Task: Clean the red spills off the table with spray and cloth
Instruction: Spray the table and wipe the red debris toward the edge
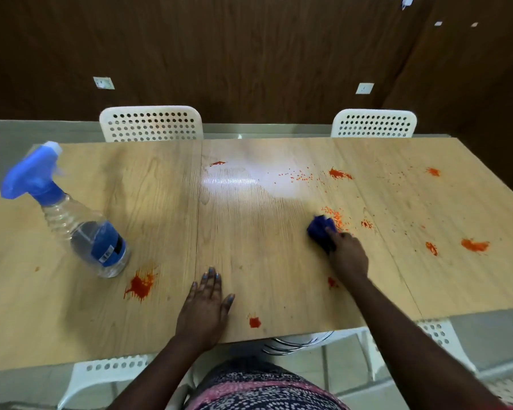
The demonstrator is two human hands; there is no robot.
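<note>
My right hand (348,255) presses a bunched blue cloth (320,227) on the wooden table (249,232), right of centre, beside a patch of orange-red specks (336,216). My left hand (205,306) lies flat on the table near the front edge, fingers straight. A clear spray bottle (83,229) with a blue trigger head and blue label stands at the left. Red spills dot the table: a splat (139,287) by the bottle, a spot (254,321) near the front edge, a small one (332,282) under my right wrist, a smear (217,163) at the back, and several on the right (474,245).
Two white perforated chairs (151,123) (373,123) stand behind the table against a dark wood wall. More white chairs (107,371) sit at the near side, by my body. A bright light reflection lies on the table's middle back.
</note>
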